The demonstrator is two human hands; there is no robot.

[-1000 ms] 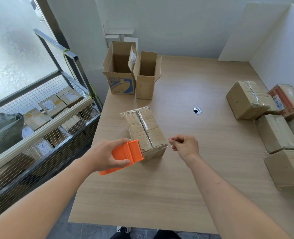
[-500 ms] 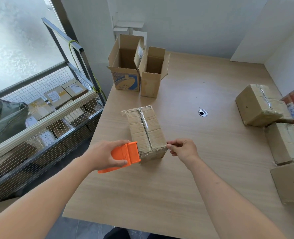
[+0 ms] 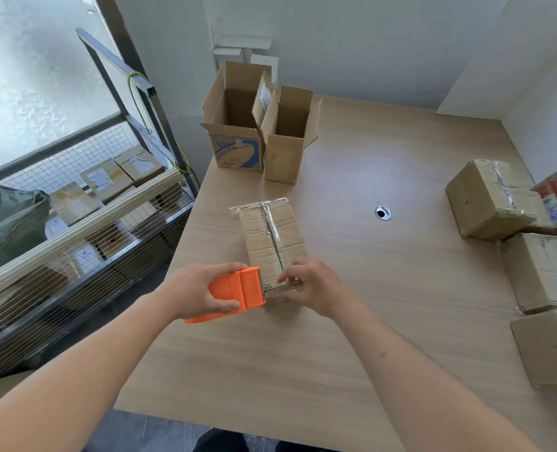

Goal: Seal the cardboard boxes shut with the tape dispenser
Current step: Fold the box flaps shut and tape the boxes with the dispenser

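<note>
While the head view is looking down over a pale wooden bench (image 3: pixel 352 321), the left hand (image 3: pixel 202 295) is gripping an orange tape dispenser (image 3: pixel 238 293), fingers and thumb curled round its body, with its front edge sitting against the near left end of a closed cardboard box (image 3: pixel 270 236). That box is lying flat near the middle of the bench, a strip of clear tape running along its top seam. The right hand (image 3: pixel 309 285) is resting at the near end of the same box, its fingertips pinching the clear tape just beside the dispenser's mouth. Two open boxes (image 3: pixel 261 132) are standing upright side by side at the far left corner of the bench, flaps up, the left one printed in blue. A cluster of taped boxes (image 3: pixel 499 203) is lying along the right edge, touching one another. A small round grommet hole (image 3: pixel 383 212) is showing in the bench between the middle box and that cluster. Left of the bench, a wire-mesh cart (image 3: pixel 75 230) is holding more labelled parcels.
</note>
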